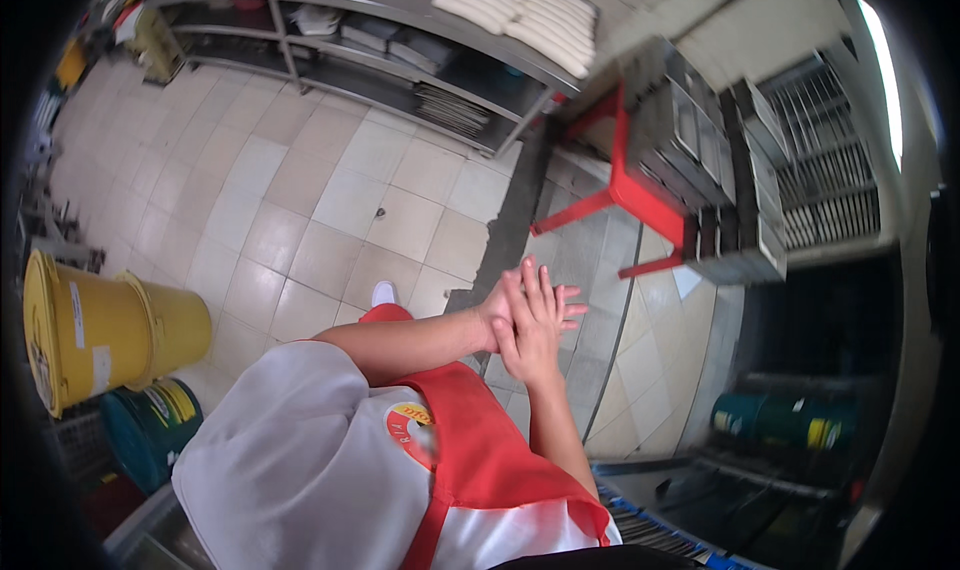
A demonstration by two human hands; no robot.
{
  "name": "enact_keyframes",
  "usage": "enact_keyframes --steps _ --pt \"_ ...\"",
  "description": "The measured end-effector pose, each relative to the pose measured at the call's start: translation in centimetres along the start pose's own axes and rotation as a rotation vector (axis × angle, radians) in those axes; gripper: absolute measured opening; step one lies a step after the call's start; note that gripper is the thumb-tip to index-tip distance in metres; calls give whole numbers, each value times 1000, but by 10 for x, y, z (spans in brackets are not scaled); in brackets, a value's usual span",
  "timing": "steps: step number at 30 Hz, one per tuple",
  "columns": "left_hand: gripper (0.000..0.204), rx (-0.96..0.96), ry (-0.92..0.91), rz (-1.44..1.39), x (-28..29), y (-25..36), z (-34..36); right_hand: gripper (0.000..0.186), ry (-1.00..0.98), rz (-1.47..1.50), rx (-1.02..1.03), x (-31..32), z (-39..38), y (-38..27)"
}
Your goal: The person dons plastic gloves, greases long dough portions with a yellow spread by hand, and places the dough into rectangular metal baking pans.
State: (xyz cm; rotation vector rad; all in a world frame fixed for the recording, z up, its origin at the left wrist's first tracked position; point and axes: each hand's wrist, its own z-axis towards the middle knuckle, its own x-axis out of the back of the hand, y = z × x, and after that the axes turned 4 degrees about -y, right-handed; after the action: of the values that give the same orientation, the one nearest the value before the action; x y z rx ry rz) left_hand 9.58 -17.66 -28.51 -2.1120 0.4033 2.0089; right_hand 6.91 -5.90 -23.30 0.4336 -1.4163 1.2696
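My left hand [492, 316] and my right hand [541, 322] are pressed together in front of my red apron [490, 450]. The right hand lies over the left, its fingers stretched out and pointing away from me. Behind it the left hand reaches across, and its straight fingertips stick out on the far side. Much of the left palm is hidden by the right hand. No object shows in either hand. Both forearms are bare below white sleeves.
A steel table [350, 10] holds a tray of long pale dough rolls [520, 15], with pans on its shelves. At right, a red stool [635, 195] supports stacked metal tins [690, 140]. Yellow tubs [100, 330] and a green drum [150, 430] stand left on the tiled floor [270, 235].
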Motion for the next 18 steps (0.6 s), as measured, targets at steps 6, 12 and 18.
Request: enact_keyframes --steps 6,12,18 --pt "80 -552 33 355 34 259 -135 65 -308 99 -613 -132 88 150" --pt "67 -1246 489 402 37 399 -346 52 -569 264 -1019 -214 126 215" --pt "54 -1254 1059 93 160 386 -395 35 -701 640 -833 -371 371 163"
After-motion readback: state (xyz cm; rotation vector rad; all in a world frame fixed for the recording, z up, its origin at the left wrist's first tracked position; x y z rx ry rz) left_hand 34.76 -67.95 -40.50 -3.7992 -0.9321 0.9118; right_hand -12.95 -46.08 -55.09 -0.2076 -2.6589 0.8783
